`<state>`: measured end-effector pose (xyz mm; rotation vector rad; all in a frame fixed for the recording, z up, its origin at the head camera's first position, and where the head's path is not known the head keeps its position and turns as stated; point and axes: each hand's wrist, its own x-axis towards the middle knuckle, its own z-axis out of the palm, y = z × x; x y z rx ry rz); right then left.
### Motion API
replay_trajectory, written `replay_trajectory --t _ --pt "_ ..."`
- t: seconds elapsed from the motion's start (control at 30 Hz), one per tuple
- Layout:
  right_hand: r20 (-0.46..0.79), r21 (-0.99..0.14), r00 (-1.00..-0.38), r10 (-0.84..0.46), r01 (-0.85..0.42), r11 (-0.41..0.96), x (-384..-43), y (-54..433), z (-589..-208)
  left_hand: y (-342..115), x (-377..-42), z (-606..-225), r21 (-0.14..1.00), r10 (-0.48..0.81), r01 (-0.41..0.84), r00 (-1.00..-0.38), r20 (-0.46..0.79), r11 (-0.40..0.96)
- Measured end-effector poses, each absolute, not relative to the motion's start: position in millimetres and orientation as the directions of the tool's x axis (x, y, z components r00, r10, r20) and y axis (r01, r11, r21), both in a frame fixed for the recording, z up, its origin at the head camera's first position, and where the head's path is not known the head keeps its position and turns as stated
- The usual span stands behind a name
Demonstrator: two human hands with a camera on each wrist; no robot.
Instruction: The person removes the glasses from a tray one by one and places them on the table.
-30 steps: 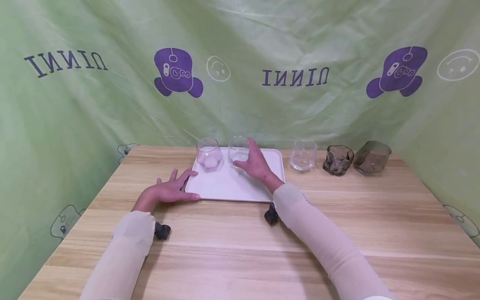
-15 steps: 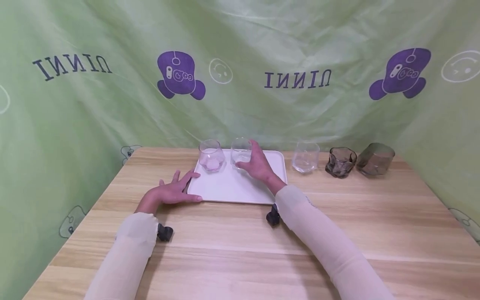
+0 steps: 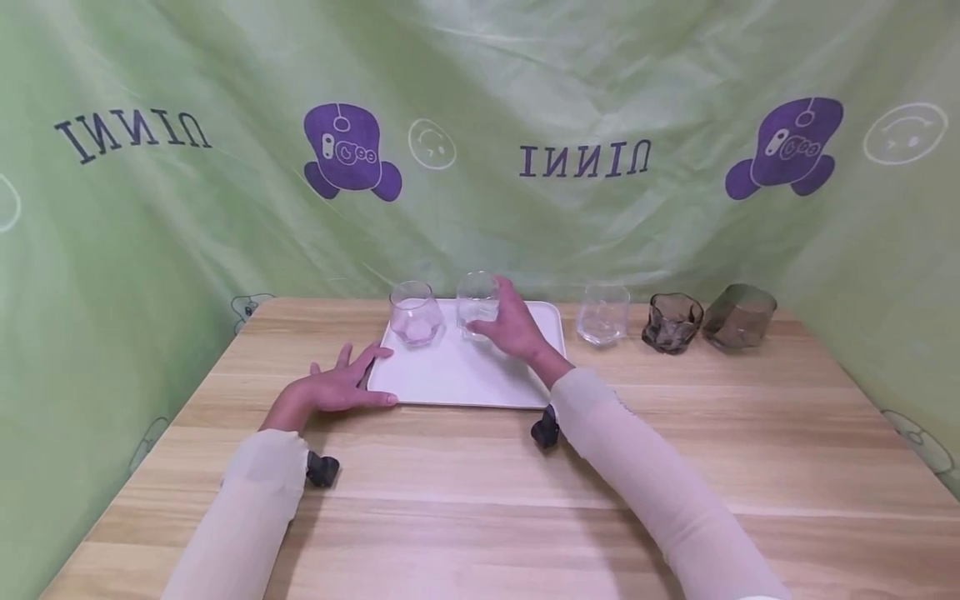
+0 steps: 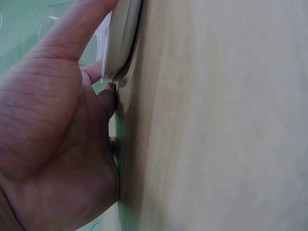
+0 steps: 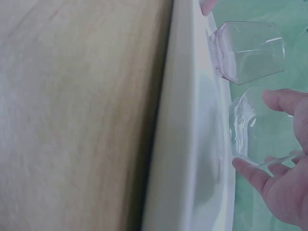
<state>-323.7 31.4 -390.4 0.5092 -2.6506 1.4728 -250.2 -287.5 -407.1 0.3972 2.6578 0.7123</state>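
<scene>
A white rectangular tray lies on the table. My left hand is at its near left corner with fingers spread, thumb along the front rim and index finger at the left rim. In the left wrist view that thumb lies over the tray's edge. My right hand grips a clear glass tumbler at the tray's back middle, thumb on one side and fingers on the other. The glass is upright, its base close over the tray. Left of it stands a pink-tinted glass on the tray.
Right of the tray a clear faceted glass stands on the wooden table. Beside it are a smoky wavy glass and a larger smoky glass, tilted. A green printed cloth hangs close behind the table's back edge.
The head view shifts slightly. Both hands, the tray and the glasses keep nearly the same places relative to each other.
</scene>
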Motion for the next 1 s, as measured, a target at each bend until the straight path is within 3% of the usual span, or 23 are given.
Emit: replay_trajectory --t 0.3,1.0 --pt "0.187 -0.813 -0.946 -0.265 -0.3 0.499 -310.4 52.1 -376.9 -290.6 -257.2 -417.2 0.521 0.335 0.155 -0.903 -0.27 0.839" --pt "0.249 -0.795 -0.901 -0.355 -0.4 0.457 -265.3 122.8 -346.1 -289.7 -250.5 -410.9 0.526 0.337 0.162 -0.907 -0.254 0.835"
